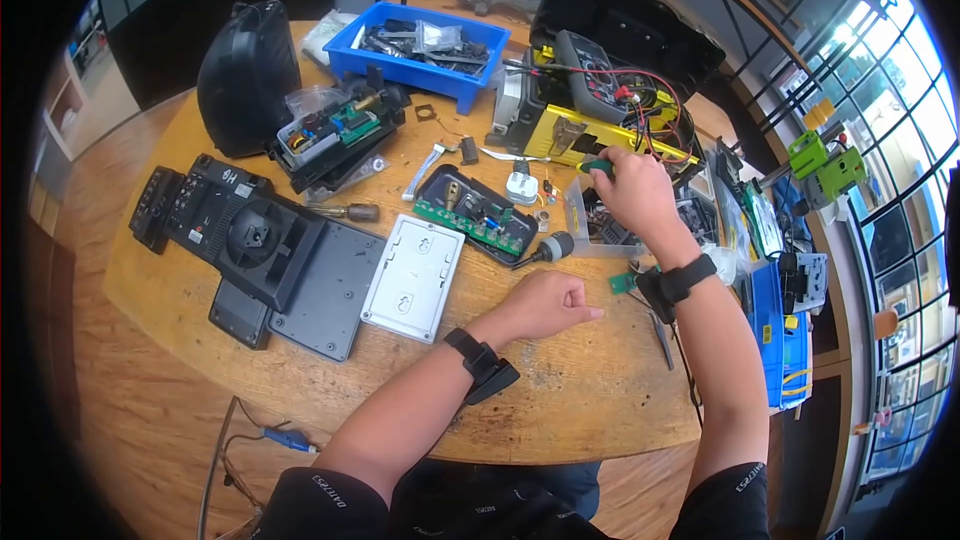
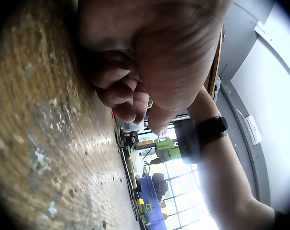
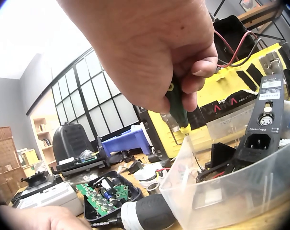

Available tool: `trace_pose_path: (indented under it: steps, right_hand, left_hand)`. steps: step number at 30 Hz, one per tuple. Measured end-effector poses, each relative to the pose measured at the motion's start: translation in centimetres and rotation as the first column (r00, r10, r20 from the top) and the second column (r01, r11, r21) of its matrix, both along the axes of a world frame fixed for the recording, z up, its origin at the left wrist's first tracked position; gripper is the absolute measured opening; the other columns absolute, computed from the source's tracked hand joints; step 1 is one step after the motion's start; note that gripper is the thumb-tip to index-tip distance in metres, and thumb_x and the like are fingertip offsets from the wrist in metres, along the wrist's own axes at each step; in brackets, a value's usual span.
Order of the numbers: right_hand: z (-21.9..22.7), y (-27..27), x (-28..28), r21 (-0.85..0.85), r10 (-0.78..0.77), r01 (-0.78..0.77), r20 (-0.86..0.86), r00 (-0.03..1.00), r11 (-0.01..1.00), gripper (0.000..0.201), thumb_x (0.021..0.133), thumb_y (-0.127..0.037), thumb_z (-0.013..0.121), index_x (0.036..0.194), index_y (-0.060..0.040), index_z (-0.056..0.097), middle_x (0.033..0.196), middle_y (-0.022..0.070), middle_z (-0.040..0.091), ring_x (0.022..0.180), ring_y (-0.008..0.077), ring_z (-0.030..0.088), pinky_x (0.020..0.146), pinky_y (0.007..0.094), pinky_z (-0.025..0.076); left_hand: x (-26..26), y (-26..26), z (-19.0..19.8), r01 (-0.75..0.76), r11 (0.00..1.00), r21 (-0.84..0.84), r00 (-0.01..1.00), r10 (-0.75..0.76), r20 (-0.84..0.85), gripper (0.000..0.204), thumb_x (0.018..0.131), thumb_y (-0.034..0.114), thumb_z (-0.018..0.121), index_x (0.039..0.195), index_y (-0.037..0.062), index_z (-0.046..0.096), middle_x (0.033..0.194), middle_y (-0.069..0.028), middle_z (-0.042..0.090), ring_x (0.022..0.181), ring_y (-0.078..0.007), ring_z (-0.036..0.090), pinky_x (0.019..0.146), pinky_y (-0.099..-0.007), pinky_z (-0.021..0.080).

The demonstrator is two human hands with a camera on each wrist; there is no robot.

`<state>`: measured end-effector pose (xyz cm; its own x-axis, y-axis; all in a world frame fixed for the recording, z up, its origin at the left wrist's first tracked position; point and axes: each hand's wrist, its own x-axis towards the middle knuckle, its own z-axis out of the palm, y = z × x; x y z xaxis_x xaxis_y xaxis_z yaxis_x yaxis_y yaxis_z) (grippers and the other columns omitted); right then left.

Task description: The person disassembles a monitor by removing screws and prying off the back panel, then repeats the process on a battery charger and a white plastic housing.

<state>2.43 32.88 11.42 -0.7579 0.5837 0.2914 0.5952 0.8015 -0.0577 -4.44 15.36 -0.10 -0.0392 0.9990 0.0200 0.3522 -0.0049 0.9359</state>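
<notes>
My right hand (image 1: 640,190) grips a screwdriver with a green handle (image 3: 177,108) and a yellow collar. Its thin shaft points down at the near-left corner of a clear plastic box (image 3: 217,203), overlapping the box wall in the right wrist view. Inside that box are black parts, among them a black module (image 3: 266,112) with sockets. On the wooden table, my left hand (image 1: 545,305) lies with loosely curled fingers and holds nothing. Just beyond it are a grey-and-black tool handle (image 1: 553,247) and a black shell with a green circuit board (image 1: 480,230).
A yellow-and-black toolbox (image 1: 555,140) carrying a multimeter (image 1: 590,65) stands behind the box. Farther left is a blue bin (image 1: 400,80) of parts. A white panel (image 1: 410,285) and a black device (image 1: 250,235) occupy the left side. Blue crates (image 1: 768,330) line the right edge.
</notes>
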Motion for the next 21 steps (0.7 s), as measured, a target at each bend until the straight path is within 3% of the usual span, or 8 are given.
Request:
trace_pose_path:
  steps: [17, 19, 20, 21]
  right_hand:
    - [0.42, -0.31, 0.65, 0.011, 0.017, -0.017, -0.017, 1.0, 1.0, 0.031, 0.089, -0.026, 0.073, 0.109, -0.0031, 0.078, 0.087, 0.0238, 0.076, 0.086, 0.0408, 0.075, 0.083, 0.0492, 0.061]
    - [0.49, -0.37, 0.64, 0.019, 0.026, -0.025, -0.022, 0.999, 0.999, 0.031, 0.089, -0.026, 0.073, 0.109, -0.0034, 0.078, 0.086, 0.0236, 0.076, 0.085, 0.0408, 0.075, 0.083, 0.049, 0.061]
    - [0.56, -0.43, 0.63, 0.019, 0.026, -0.025, -0.022, 0.999, 0.999, 0.031, 0.089, -0.026, 0.073, 0.109, -0.0034, 0.078, 0.086, 0.0236, 0.076, 0.085, 0.0408, 0.075, 0.083, 0.049, 0.061]
    - [0.66, -0.52, 0.62, 0.022, 0.021, -0.021, -0.019, 1.0, 1.0, 0.03, 0.089, -0.026, 0.073, 0.108, -0.0034, 0.078, 0.085, 0.0236, 0.076, 0.085, 0.0408, 0.075, 0.083, 0.0491, 0.061]
  left_hand:
    - [0.19, 0.07, -0.26, -0.002, 1.0, -0.002, 1.0, 0.002, -0.002, 0.042, 0.086, 0.042, 0.085, 0.08, 0.0043, 0.07, 0.074, -0.0103, 0.071, 0.068, -0.0237, 0.068, 0.064, -0.0366, 0.052]
    - [0.27, 0.09, -0.55, -0.016, 0.997, 0.08, 1.0, 0.016, 0.008, 0.042, 0.089, 0.04, 0.085, 0.076, 0.006, 0.065, 0.064, -0.0012, 0.063, 0.057, -0.0119, 0.054, 0.055, -0.0306, 0.043]
    - [0.25, 0.14, -0.63, -0.016, 0.997, 0.081, 1.0, 0.016, 0.008, 0.042, 0.089, 0.04, 0.085, 0.076, 0.006, 0.065, 0.064, -0.0012, 0.063, 0.057, -0.0119, 0.054, 0.055, -0.0306, 0.043]
    - [0.18, 0.14, -0.42, -0.01, 0.999, 0.049, 1.0, 0.01, 0.0, 0.042, 0.088, 0.041, 0.085, 0.078, 0.0052, 0.067, 0.069, -0.0057, 0.067, 0.062, -0.0178, 0.061, 0.059, -0.0337, 0.048]
